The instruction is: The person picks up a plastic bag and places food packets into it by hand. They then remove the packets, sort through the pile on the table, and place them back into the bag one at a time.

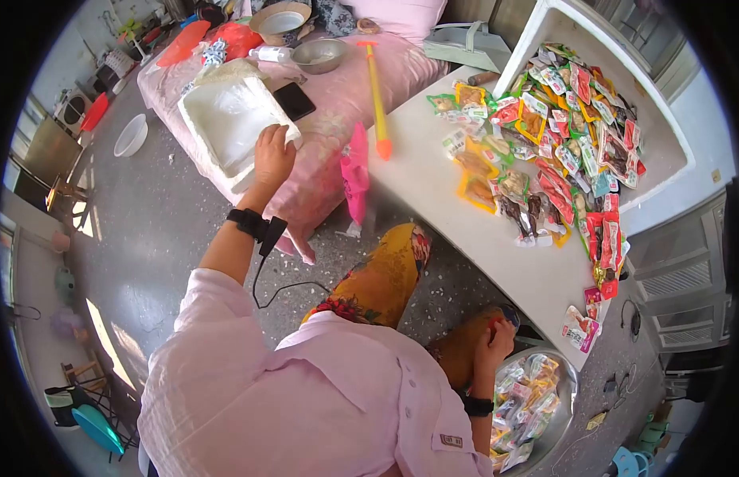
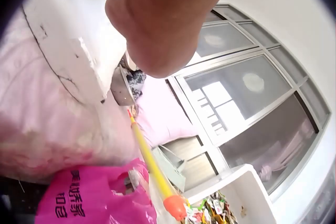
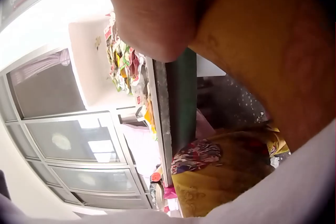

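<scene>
My left hand [image 1: 274, 153] grips the near right edge of a white foam box [image 1: 196, 135], fingers over its rim. The box sits on a bed with a pink cover [image 1: 322, 103], and its inside shows whitish and bare. Beside it on the bed lies a black phone [image 1: 295, 101]. My right hand [image 1: 493, 342] rests by my right knee with its fingers loosely curled, close to the table's edge. Just below that hand stands a metal basin [image 1: 574, 389] of small sealed food packets [image 1: 528, 405]. In both wrist views the hands' fingers are mostly hidden.
Many colourful food packets [image 1: 544, 143] spill from a tipped white bin [image 1: 664, 187] onto the white table [image 1: 417, 151]. A yellow tube with orange ends [image 1: 377, 99] crosses the table's corner. Below hangs a pink plastic bag [image 1: 355, 175]. A metal bowl [image 1: 319, 56] stands on the bed.
</scene>
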Demonstrator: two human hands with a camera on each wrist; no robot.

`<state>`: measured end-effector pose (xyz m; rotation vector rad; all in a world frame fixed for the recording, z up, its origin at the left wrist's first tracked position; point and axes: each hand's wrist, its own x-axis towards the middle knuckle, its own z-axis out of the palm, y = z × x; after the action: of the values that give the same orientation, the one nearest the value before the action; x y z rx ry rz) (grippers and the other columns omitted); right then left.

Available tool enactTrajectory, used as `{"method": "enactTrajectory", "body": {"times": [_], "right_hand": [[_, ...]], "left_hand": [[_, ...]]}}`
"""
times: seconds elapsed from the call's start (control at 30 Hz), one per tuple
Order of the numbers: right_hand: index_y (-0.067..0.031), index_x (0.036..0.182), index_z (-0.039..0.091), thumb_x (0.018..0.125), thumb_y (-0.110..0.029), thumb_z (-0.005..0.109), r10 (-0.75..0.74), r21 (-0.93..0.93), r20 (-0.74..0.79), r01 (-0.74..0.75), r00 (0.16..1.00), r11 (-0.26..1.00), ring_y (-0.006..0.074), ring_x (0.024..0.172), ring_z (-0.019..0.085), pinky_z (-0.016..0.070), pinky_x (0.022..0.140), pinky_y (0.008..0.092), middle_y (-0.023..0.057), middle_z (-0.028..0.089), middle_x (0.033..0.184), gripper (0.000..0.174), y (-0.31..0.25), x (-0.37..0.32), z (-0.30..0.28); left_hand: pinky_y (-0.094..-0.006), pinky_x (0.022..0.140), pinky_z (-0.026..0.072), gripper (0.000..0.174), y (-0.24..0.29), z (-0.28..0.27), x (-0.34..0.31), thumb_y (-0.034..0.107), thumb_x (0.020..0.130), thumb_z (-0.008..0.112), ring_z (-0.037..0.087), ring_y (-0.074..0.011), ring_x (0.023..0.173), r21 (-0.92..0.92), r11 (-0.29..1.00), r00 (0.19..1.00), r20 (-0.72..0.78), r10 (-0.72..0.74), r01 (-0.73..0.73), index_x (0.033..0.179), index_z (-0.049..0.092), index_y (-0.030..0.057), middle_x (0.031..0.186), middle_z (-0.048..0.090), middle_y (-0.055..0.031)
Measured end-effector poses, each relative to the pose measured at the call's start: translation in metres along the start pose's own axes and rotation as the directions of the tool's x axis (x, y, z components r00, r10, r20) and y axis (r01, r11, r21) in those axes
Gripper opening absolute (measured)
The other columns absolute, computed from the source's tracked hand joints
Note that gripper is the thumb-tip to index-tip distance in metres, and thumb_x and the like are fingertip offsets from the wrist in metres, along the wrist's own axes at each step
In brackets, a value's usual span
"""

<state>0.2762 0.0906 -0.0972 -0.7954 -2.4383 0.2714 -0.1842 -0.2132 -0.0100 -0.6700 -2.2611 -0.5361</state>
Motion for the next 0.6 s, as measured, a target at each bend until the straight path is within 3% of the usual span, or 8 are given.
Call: {"method": "enactTrajectory", "body": {"times": [0.07,0.13,0.2,0.3,0.4,0.6], "right_hand": [[-0.0036,0.089,0.053,0.068,-0.009,0.054,0.008,0.013,0.031,-0.008,0.999,1.0,0.032,0.105,0.043,0.0312,0.085,0.0436,0.0121,0.052,0.103,0.021,0.0,0.002,-0.001],[-0.0042,0.089,0.053,0.068,-0.009,0.054,0.004,-0.007,0.018,-0.004,1.0,1.0,0.0315,0.105,0.043,0.0309,0.085,0.0435,0.0113,0.052,0.103,0.021,0.0,0.001,0.0],[-0.0049,0.088,0.053,0.068,-0.009,0.054,0.003,-0.026,0.018,-0.002,1.0,1.0,0.0311,0.105,0.043,0.0306,0.085,0.0432,0.0106,0.052,0.103,0.02,0.0,0.002,0.002],[-0.0061,0.088,0.053,0.068,-0.01,0.054,0.002,-0.047,0.023,-0.001,1.0,0.999,0.0304,0.106,0.043,0.0301,0.086,0.0427,0.0098,0.052,0.103,0.02,0.001,0.001,0.005],[-0.0067,0.087,0.054,0.068,-0.01,0.055,-0.006,-0.062,0.015,0.007,1.0,0.998,0.0301,0.106,0.043,0.0299,0.086,0.0422,0.0094,0.052,0.102,0.019,0.001,-0.001,0.006],[-0.0054,0.086,0.054,0.067,-0.008,0.055,-0.05,-0.01,0.011,0.05,0.999,0.999,0.0306,0.1,0.046,0.0319,0.084,0.0425,0.0108,0.053,0.098,0.019,0.0,0.005,0.005]], "left_hand": [[-0.039,0.085,0.0365,0.037,-0.05,0.008,0.007,0.011,0.068,0.053,0.045,-0.0314,0.099,0.108,0.977,0.983,0.011,-0.184,0.181,0.103,0.05,0.0016,0.103,0.05,-0.0165],[-0.0396,0.085,0.0365,0.036,-0.087,0.008,0.007,0.013,0.071,0.047,0.043,-0.032,0.103,0.233,0.915,0.922,0.128,-0.365,0.329,0.104,0.049,0.0019,0.106,0.048,-0.0175],[-0.0406,0.083,0.0384,0.03,-0.122,0.011,0.002,0.014,0.073,0.043,0.046,-0.0339,0.099,0.381,0.865,0.817,0.347,-0.461,0.327,0.1,0.051,0.0029,0.101,0.051,-0.0193],[-0.0426,0.078,0.0408,0.026,-0.136,0.008,-0.003,0.014,0.075,0.04,0.05,-0.0363,0.091,0.335,0.889,0.756,0.479,-0.447,0.313,0.094,0.054,0.0034,0.092,0.054,-0.0208],[-0.0439,0.074,0.0422,0.023,-0.136,0.009,-0.002,0.015,0.076,0.039,0.053,-0.0375,0.083,0.317,0.878,0.766,0.438,-0.471,0.358,0.087,0.055,0.0032,0.083,0.055,-0.0212],[-0.0435,0.066,0.042,0.018,-0.099,-0.014,0.012,0.015,0.074,0.042,0.052,-0.0364,0.074,0.18,0.933,0.907,0.236,-0.348,0.311,0.077,0.052,0.0002,0.079,0.054,-0.0204]]}}
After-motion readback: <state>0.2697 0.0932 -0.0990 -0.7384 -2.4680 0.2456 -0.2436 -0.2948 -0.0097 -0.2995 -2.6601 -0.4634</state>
